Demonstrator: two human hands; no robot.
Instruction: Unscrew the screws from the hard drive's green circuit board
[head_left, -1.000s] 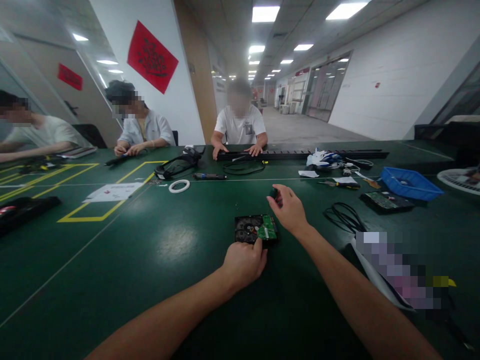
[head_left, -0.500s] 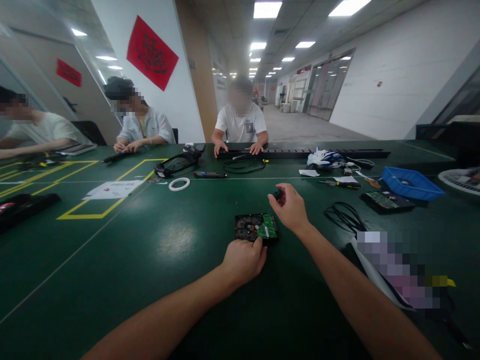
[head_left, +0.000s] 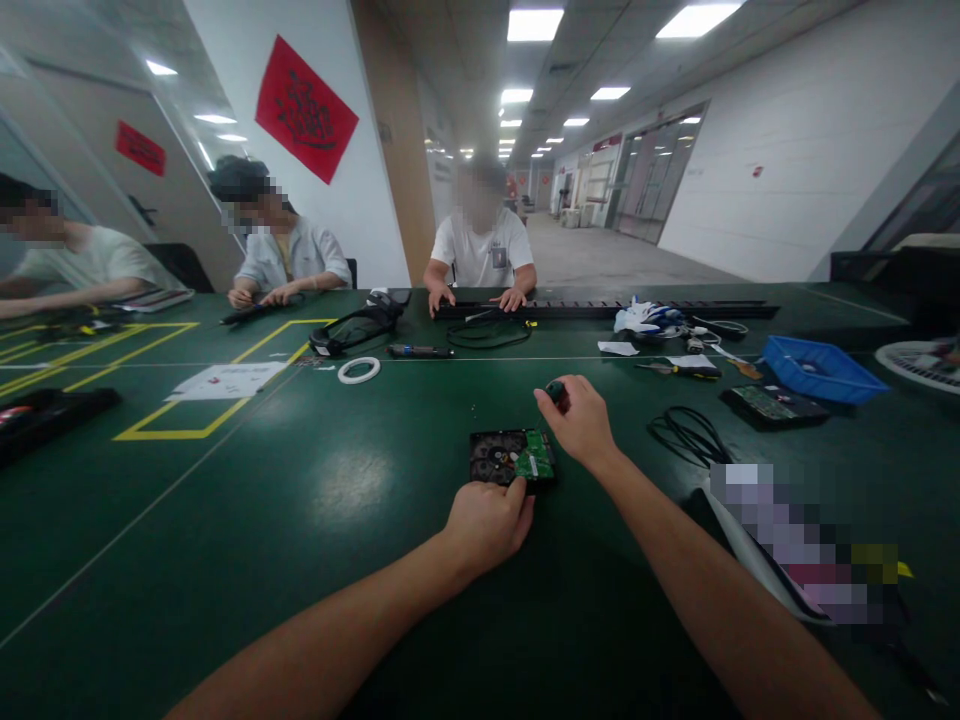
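A hard drive (head_left: 496,457) lies flat on the green table with its green circuit board (head_left: 534,456) facing up on the right side. My left hand (head_left: 491,518) grips the near edge of the drive, thumb by the board. Above the drive's right side, my right hand (head_left: 577,418) is closed round the dark handle of a screwdriver (head_left: 555,390). The thin shaft points down toward the board; whether its tip touches a screw is too small to tell.
Right of my hands are a coiled black cable (head_left: 686,437), a second drive (head_left: 776,405), a blue tray (head_left: 825,370) and pliers (head_left: 686,369). A white tape roll (head_left: 359,371) lies left. Across the table a person (head_left: 481,245) rests both hands on a long black rail (head_left: 577,311).
My right hand has shifted slightly down, and more of the screwdriver handle shows. My left hand stays on the drive. A person at the left has moved their hands over a dark object.
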